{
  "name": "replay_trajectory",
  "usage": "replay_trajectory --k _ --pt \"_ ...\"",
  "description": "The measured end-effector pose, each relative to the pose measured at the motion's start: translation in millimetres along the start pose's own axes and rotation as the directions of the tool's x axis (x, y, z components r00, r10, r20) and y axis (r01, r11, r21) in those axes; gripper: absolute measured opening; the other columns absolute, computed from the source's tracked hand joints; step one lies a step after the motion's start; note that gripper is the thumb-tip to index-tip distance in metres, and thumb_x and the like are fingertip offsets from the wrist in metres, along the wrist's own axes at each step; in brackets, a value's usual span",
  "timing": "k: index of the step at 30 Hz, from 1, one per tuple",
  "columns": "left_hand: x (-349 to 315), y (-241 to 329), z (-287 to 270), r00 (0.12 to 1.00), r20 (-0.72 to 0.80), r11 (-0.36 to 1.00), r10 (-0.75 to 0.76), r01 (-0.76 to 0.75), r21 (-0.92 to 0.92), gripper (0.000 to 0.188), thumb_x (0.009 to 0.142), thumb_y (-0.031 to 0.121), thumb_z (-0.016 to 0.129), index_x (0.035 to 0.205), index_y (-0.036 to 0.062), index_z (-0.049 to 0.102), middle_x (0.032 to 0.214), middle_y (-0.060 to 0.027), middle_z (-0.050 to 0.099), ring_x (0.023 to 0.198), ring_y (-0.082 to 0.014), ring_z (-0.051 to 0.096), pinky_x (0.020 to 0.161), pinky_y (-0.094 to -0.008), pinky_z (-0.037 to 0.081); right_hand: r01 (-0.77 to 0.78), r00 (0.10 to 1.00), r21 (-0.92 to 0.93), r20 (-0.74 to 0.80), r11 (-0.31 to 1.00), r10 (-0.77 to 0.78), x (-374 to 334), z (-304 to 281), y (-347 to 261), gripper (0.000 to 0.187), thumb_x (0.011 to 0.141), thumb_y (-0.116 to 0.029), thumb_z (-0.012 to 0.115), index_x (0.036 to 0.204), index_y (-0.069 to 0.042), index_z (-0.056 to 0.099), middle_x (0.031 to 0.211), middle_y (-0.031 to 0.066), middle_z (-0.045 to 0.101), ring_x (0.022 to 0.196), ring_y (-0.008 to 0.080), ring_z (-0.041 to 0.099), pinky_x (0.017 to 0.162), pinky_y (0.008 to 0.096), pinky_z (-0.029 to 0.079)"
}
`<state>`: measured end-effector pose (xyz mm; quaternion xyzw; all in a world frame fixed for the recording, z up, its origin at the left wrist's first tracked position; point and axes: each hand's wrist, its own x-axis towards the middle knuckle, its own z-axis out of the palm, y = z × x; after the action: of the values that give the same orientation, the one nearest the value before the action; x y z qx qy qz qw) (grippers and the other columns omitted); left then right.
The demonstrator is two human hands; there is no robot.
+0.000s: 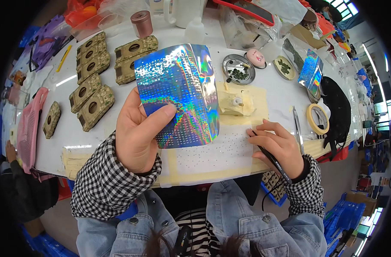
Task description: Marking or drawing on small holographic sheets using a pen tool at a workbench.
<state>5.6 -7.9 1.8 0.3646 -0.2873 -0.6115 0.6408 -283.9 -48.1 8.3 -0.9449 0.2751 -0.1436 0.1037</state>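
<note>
My left hand [140, 124] grips a shiny blue holographic sheet [178, 94], its thumb laid across the front and the fingers behind. Rows of small marks cover the sheet, and its right side curls. Black tweezers [270, 158] are held in my right hand [279, 145], their tips over the white work surface. Tiny dark specks lie scattered on a white sheet [212, 156] edged with yellow tape, between my hands. Just behind it stands a small tape-covered block [237, 103] with a pale piece on top.
Camouflage-patterned cases [95, 107] with round holes sit at the left. A clear round dish [238, 68] of dark green bits and a smaller dish [284, 67] lie at the back right. A tape roll [317, 119] and metal tweezers [298, 128] lie right. A red-edged phone [251, 10] is far back.
</note>
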Motion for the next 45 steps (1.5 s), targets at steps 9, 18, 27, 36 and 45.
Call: replay_trajectory --k 9,18,27,36,45 --pt "-2 1 1 1.0 -0.005 1.0 -0.013 0.013 0.008 0.047 0.087 -0.002 0.059 0.129 -0.0007 0.039 0.111 -0.0135 0.064 0.098 -0.0182 0.064 0.088 -0.0318 0.05 -0.08 0.99 0.195 -0.103 0.978 0.101 -6 -10 2 0.038 0.078 -0.02 0.073 0.11 -0.001 0.063 0.107 0.012 0.067 0.1 0.0318 0.06 0.085 0.0385 0.051" --pt "0 -1 -1 0.999 0.037 1.0 -0.018 0.019 -0.012 0.041 0.087 -0.005 0.059 0.122 -0.0002 0.039 0.109 -0.0149 0.065 0.098 -0.0184 0.064 0.088 -0.031 0.051 0.295 0.912 0.086 -0.322 0.952 -0.253 55 -25 -34 0.04 0.075 -0.023 0.075 0.105 0.003 0.066 0.099 0.011 0.067 0.093 0.0291 0.065 0.082 0.0384 0.055" --pt "-8 3 4 0.996 0.08 0.999 -0.039 0.04 -0.011 0.04 0.089 -0.006 0.056 0.123 -0.0006 0.036 0.11 -0.0176 0.064 0.099 -0.019 0.064 0.087 -0.0312 0.053 0.414 0.828 -0.056 -0.392 0.908 -0.402 80 8 -41 0.036 0.078 -0.02 0.074 0.105 0.003 0.066 0.101 0.0173 0.065 0.086 0.0282 0.068 0.072 0.0347 0.059" --pt "-7 2 4 0.996 0.071 0.998 -0.053 0.056 -0.03 0.041 0.089 -0.005 0.056 0.124 -0.0007 0.036 0.111 -0.0176 0.063 0.1 -0.0192 0.064 0.087 -0.0316 0.052 0.4 0.845 -0.018 -0.379 0.916 -0.377 80 8 -42 0.037 0.077 -0.018 0.074 0.106 0.004 0.065 0.103 0.018 0.064 0.085 0.0279 0.068 0.073 0.0357 0.059" --pt "-6 1 3 0.996 0.069 0.999 -0.048 0.049 -0.009 0.042 0.089 -0.004 0.056 0.126 -0.0009 0.035 0.113 -0.0166 0.062 0.101 -0.0189 0.063 0.089 -0.0317 0.052 0.374 0.876 0.066 -0.354 0.925 -0.329 81 4 -42 0.039 0.074 -0.014 0.076 0.107 0.005 0.065 0.103 0.0192 0.063 0.085 0.0292 0.067 0.072 0.0358 0.059"
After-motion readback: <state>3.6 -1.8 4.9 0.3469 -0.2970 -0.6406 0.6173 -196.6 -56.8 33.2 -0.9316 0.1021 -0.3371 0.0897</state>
